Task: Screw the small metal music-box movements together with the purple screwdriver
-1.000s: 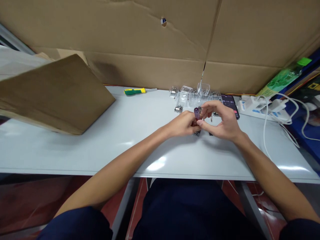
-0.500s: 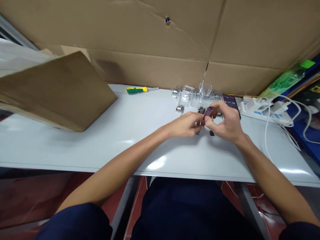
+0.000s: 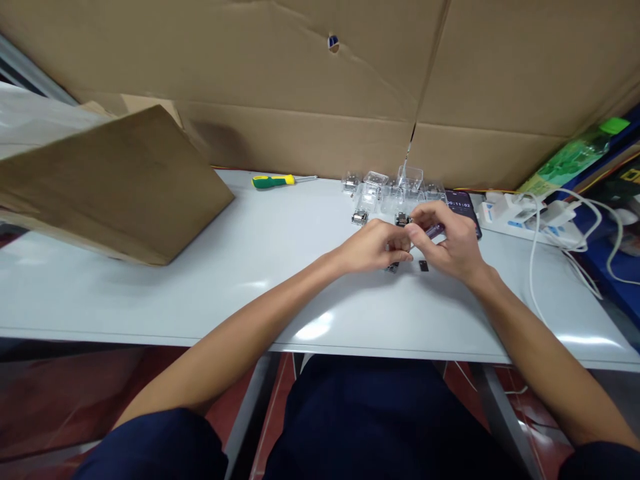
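My right hand (image 3: 447, 241) is closed around a screwdriver (image 3: 435, 231) with a dark purple, see-through handle. The screwdriver lies tilted, its thin shaft pointing toward the fingers of my left hand (image 3: 376, 247). My left hand is closed, with a small metal part (image 3: 393, 267) showing beneath its fingertips; the fingers hide most of it. On the table just right of that part lies a small black piece (image 3: 423, 265). Behind my fingers sits another metal part (image 3: 402, 219), and a similar metal part (image 3: 359, 217) stands to the left.
Several clear plastic cases (image 3: 393, 198) stand along the back, beside a phone (image 3: 463, 208). A green-and-yellow screwdriver (image 3: 273, 181) lies farther left. A cardboard box (image 3: 125, 187) occupies the left side. A white power strip (image 3: 530, 220) with cables and a green bottle (image 3: 575, 160) are at right.
The purple handle has tipped from upright to lying lower and to the right within my right hand. My left hand has barely moved, and more of the metal part and black piece shows.
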A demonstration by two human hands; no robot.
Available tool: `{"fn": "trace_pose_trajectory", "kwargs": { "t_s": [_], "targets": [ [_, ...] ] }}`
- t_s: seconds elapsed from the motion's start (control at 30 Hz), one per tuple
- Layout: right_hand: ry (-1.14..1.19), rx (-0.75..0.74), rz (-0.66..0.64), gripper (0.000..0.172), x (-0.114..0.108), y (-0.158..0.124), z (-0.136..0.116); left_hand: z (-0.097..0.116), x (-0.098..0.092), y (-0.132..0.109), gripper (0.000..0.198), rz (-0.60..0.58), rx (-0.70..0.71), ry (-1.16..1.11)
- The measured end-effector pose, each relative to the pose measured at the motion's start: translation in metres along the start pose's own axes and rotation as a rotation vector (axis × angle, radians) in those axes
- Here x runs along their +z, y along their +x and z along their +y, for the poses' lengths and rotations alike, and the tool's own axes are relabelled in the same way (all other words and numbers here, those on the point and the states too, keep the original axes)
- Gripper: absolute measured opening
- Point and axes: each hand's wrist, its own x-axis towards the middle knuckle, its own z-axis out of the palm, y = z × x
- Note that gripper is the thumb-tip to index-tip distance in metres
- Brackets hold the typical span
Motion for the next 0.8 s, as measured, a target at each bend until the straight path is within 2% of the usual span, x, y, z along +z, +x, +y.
{"fn": "trace_pose_trajectory", "kwargs": {
  "t_s": [0.17, 0.33, 0.4, 0.63, 0.8],
  "targets": [
    [-0.023, 0.080, -0.072, 0.030, 0.0012, -0.0031, 0.0016, 0.0006, -0.0003, -0.0005, 0.012, 0.007, -0.020, -0.028],
    [-0.026, 0.094, -0.081, 0.034, 0.0018, -0.0033, 0.0008, 0.0005, -0.0035, -0.0005, 0.019, -0.096, -0.029, -0.276],
    [-0.022, 0.106, -0.089, 0.037, 0.0018, -0.0032, 0.0020, -0.0004, -0.0041, 0.0001, 0.019, -0.105, -0.041, -0.302],
    [-0.040, 0.118, -0.088, 0.047, 0.0025, -0.0038, 0.0042, 0.0002, 0.0007, 0.0014, 0.017, 0.015, -0.139, -0.159],
    [-0.023, 0.123, -0.102, 0.045, 0.0030, -0.0044, 0.0013, 0.0045, 0.0024, 0.0006, 0.016, 0.034, -0.102, -0.180]
  ]
}}
